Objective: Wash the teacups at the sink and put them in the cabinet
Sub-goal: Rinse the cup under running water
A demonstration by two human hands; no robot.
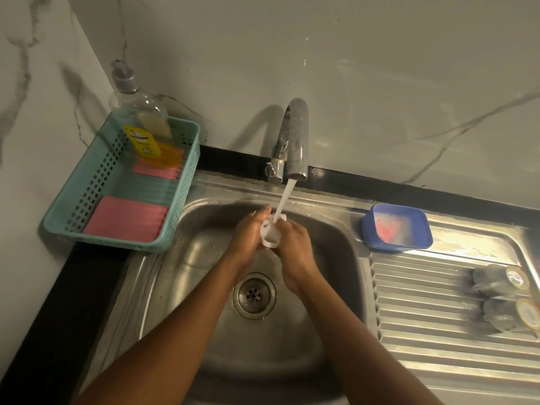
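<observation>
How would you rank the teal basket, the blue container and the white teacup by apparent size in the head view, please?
1. teal basket
2. blue container
3. white teacup, clearly smallest, though partly covered

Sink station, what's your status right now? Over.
Left hand and right hand both hold white teacup under running tap. Far cup and near cup sit on drainboard. No obstruction seen.

soap bottle label [141, 140], print too blurred
</observation>
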